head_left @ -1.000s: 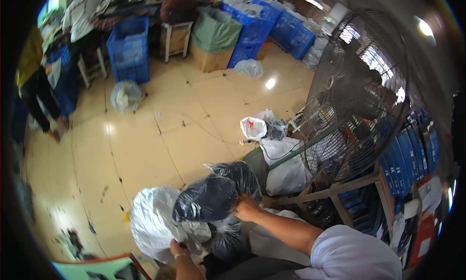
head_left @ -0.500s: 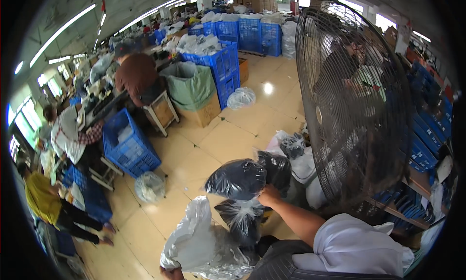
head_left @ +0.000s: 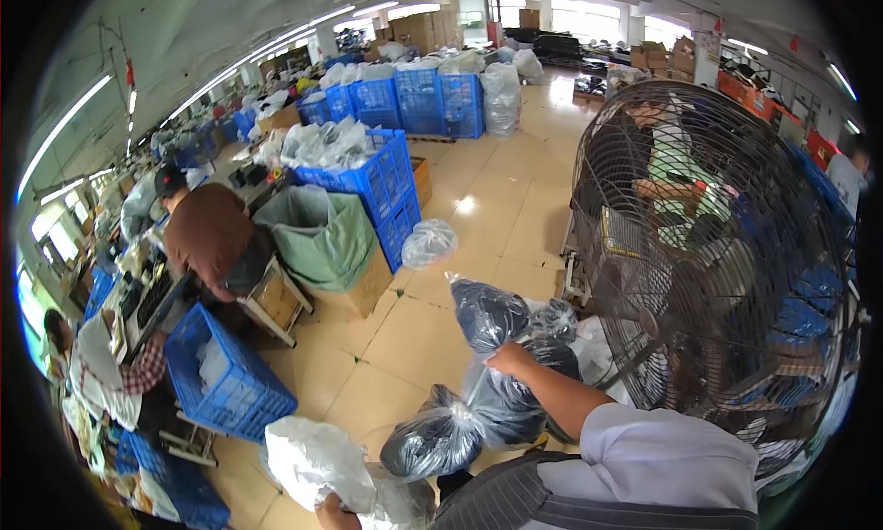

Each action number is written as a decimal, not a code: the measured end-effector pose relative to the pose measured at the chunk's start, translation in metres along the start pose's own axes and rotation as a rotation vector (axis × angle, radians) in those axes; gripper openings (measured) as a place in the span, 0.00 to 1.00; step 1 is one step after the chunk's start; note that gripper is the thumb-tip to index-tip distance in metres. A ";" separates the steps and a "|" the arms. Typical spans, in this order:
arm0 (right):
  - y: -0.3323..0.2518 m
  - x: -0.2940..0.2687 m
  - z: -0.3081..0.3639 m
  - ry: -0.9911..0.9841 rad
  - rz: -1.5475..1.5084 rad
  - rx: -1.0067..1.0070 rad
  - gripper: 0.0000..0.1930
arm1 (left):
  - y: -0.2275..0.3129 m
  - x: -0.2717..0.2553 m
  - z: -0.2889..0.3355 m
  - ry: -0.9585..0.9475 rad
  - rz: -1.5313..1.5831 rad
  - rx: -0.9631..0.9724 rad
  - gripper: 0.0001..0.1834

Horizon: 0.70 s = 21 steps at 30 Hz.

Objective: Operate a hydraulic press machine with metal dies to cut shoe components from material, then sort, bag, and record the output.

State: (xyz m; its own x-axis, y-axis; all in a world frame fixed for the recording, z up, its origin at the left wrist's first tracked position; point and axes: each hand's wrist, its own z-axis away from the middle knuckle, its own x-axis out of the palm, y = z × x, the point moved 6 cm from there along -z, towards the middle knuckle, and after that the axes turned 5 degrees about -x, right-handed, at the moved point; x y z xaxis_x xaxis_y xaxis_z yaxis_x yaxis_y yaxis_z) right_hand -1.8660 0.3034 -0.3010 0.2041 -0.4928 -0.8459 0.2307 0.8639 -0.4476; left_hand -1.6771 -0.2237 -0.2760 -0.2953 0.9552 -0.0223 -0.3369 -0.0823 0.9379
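Observation:
My right hand (head_left: 504,357) is closed round the gathered neck of a clear plastic bag (head_left: 489,314) stuffed with something dark, which stands up beyond my fingers. Below and beside that hand, more knotted bags with dark contents (head_left: 430,445) bunch together in front of my body. At the lower edge my left hand (head_left: 337,513) grips a whitish translucent plastic bag (head_left: 317,461), crumpled and puffed out; part of that hand is cut off. What the dark contents are cannot be made out through the plastic.
A large caged fan (head_left: 713,282) stands close on my right, a person behind it. A blue crate (head_left: 225,374) is on the left near seated people. A green-lined carton (head_left: 317,240) and stacked blue crates (head_left: 391,185) stand ahead; a tied bag (head_left: 430,243) lies on the floor.
My view has shifted, bringing the far room and the fan's front into sight. The dark bag in my right hand has tipped from lying sideways to pointing up. Both hands keep their grip.

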 end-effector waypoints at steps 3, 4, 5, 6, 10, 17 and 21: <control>0.000 -0.009 -0.036 0.023 -0.027 0.024 0.27 | 0.052 0.052 -0.059 -0.040 -0.613 0.315 0.09; 0.005 -0.011 -0.049 0.021 0.015 0.009 0.27 | 0.057 0.061 -0.088 -0.108 -0.664 0.298 0.09; 0.008 -0.011 -0.064 0.017 0.058 -0.006 0.28 | 0.063 0.069 -0.117 -0.175 -0.716 0.280 0.09; 0.019 -0.015 -0.076 0.169 0.023 0.007 0.27 | 0.080 0.082 -0.142 -0.205 -0.723 0.292 0.09; 0.017 -0.060 -0.096 0.391 -0.187 0.141 0.26 | 0.198 0.168 -0.177 -0.341 -0.722 0.916 0.10; 0.047 -0.130 -0.167 0.574 -0.221 0.079 0.21 | 0.265 0.287 -0.299 -0.596 0.065 0.232 0.13; 0.092 -0.144 -0.223 0.692 -0.786 0.385 0.17 | 0.297 0.377 -0.359 -0.707 0.313 0.038 0.15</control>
State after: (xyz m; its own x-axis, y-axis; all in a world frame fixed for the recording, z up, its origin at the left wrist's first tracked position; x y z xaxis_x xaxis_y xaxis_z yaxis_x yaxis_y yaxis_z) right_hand -2.0858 0.4767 -0.2853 -0.6743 -0.6206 -0.4002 0.3671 0.1885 -0.9109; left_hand -2.2101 0.0098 -0.1298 0.2733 0.8448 0.4599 -0.2970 -0.3807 0.8757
